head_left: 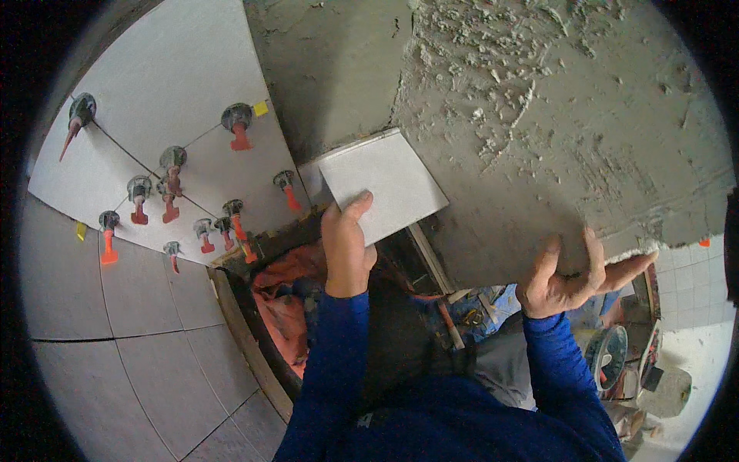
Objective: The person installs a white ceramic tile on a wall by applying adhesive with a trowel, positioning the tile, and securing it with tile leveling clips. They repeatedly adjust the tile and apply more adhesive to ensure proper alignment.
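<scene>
My left hand (350, 242) is closed on a small white tile (389, 181), its thumb lying on the tile's face and the other fingers hidden behind. The tile sits at the corner between white tiling and a grey mortar-coated surface (531, 154). Against the lower right edge of that surface rests my right hand (566, 281), its fingers spread and touching the mortar. Large white tiles (185, 54) at the upper left carry several tile levelling clips (173, 162) with dark round caps and red stems, set along the joints.
Grey tiles (154, 377) cover the lower left. Below my left hand lies a reddish cloth (289, 289) in a gap beside a wooden edge. A bucket (610, 354) stands at the lower right among clutter, near a white tiled wall (693, 285).
</scene>
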A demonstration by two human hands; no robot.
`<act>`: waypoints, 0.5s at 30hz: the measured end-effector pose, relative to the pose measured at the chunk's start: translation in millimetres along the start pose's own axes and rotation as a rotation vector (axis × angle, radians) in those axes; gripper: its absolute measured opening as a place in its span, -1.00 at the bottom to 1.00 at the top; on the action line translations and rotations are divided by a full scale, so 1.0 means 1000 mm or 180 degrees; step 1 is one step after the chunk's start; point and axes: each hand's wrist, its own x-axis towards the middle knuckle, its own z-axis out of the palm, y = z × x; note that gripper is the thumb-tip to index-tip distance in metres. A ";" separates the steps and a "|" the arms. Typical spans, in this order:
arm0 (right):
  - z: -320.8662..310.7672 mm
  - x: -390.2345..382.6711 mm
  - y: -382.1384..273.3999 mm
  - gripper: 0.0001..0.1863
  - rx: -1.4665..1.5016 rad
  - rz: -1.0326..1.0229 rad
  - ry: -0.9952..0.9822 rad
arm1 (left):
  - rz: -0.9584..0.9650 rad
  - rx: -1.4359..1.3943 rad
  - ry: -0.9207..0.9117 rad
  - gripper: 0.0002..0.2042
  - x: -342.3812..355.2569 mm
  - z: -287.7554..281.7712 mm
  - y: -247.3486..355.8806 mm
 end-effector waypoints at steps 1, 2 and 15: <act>-0.001 0.004 -0.001 -0.46 -0.0108 -0.0027 -0.0003 | 0.0006 -0.0002 0.0007 -0.64 0.000 0.000 0.000; -0.002 0.007 -0.002 -0.46 -0.0198 -0.0054 0.0005 | 0.0048 -0.0032 -0.0037 -0.64 0.001 0.000 0.000; 0.077 0.094 -0.081 -0.64 0.0942 -0.0525 -0.2417 | 0.0224 -0.0019 -0.0095 -0.69 0.005 0.002 -0.001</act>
